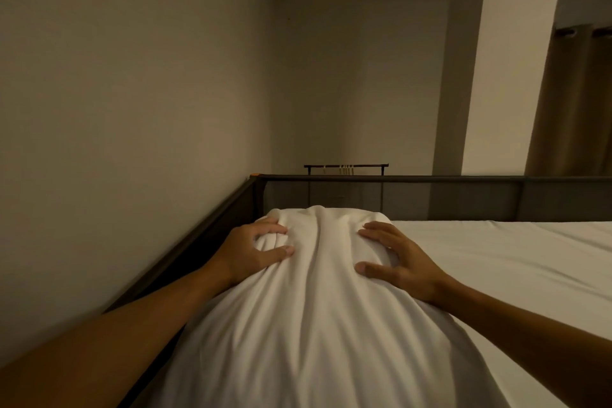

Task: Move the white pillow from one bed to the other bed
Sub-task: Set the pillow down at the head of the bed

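Observation:
A white pillow (318, 301) with a creased cover fills the lower middle of the head view, stretching away from me over a bed with a white sheet (516, 275). My left hand (251, 252) grips the pillow's left side near its far end, fingers bunching the fabric. On the right side, my right hand (397, 258) presses with fingers spread and curled into the cover. Both forearms reach in from the bottom corners. The pillow's underside and near end are hidden.
A dark metal bed rail (430, 179) runs across the far end and another along the left, close to a plain wall (132, 109). Behind the far rail stands a small black rack (346, 166). Brown curtains (576, 103) hang at the right.

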`<state>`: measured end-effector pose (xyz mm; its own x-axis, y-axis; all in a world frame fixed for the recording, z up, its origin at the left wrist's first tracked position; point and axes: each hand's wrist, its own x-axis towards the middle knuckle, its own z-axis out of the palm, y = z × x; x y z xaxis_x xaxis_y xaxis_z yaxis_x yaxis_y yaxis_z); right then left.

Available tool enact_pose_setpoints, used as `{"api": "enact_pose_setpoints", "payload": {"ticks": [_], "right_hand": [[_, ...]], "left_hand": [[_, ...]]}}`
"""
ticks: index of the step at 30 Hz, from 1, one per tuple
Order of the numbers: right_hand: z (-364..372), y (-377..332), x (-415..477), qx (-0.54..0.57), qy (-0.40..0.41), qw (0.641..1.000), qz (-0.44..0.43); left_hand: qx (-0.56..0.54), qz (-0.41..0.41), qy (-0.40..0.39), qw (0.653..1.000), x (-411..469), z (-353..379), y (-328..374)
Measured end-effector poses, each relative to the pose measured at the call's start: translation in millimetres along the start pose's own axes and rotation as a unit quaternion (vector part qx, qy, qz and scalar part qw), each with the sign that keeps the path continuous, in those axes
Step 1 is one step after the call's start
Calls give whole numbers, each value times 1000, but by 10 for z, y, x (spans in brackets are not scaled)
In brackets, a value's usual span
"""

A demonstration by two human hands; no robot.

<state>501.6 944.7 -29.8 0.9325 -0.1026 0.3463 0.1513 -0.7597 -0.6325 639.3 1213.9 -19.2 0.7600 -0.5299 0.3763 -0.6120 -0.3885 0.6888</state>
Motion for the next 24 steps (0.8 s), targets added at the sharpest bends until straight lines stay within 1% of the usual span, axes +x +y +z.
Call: {"api": "enact_pose_setpoints", "payload": {"ticks": [5,8,13,20,24], "right_hand": [[19,-24,-31,-6,-15,1000,9],[7,12,-86,-9,-36,999,14],[-103,112,-113,0,-63,996,65],[-165,133,-12,15,-40,997,63],[-207,165,18,23,-47,996,68]], "left_hand": [[2,-22,3,1000,-71,46,-61],[16,-37,-26,999,-101,59,-91],[40,-41,-59,997,-84,76,-66],[33,-43,-24,998,-51,74,21],[28,-43,-31,998,-62,105,11]]}}
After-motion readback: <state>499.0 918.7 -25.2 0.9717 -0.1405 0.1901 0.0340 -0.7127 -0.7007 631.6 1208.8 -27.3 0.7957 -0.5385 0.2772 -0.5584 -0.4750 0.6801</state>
